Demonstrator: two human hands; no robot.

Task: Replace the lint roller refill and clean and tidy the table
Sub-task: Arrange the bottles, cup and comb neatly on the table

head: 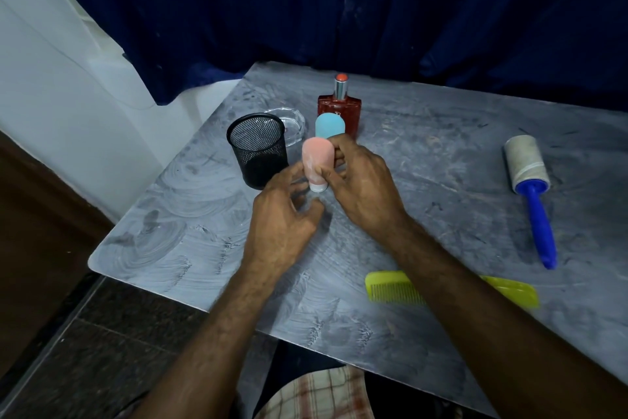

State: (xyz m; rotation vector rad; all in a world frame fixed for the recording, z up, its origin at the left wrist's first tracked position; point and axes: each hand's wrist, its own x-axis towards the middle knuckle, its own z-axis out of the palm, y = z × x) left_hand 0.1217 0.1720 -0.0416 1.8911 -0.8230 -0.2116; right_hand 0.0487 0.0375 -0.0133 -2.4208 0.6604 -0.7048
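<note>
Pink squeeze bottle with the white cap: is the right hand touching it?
Touching. The head view shows the right hand wrapped around the pink squeeze bottle, thumb and fingers pressed against its sides.

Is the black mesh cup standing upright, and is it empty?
Upright and apparently empty: the black mesh cup stands on its base on the table, its open mouth showing only mesh inside.
</note>
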